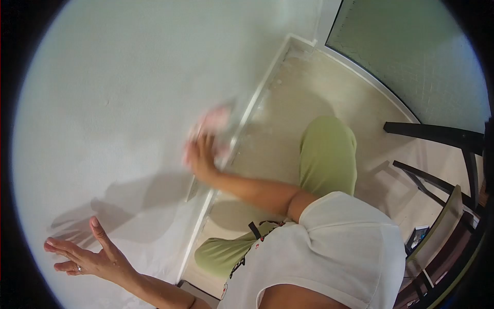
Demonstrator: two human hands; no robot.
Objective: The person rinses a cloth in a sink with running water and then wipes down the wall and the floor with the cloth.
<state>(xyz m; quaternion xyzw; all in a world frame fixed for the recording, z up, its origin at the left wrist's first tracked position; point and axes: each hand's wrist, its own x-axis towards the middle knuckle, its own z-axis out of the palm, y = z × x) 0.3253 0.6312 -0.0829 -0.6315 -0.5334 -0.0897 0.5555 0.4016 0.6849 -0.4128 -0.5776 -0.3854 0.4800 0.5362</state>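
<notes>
the right hand (204, 160) clutched a blurred pink cloth (213, 121) beside the smooth white wall (118, 77); the left hand (100, 261) spread empty. a slack grip risked dropping it.

Smooth matt wall (128, 103), cloth rag (218, 118), matt cloth trousers (329, 154)

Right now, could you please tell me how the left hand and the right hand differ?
The left hand is spread open with nothing in it, while the right hand is on what looks like a pink cloth. The left hand shows fairly sharply; the right hand is blurred. A ring shows on the left hand, but none can be made out on the right hand. Both are ungloved, in front of the pale wall.
</notes>
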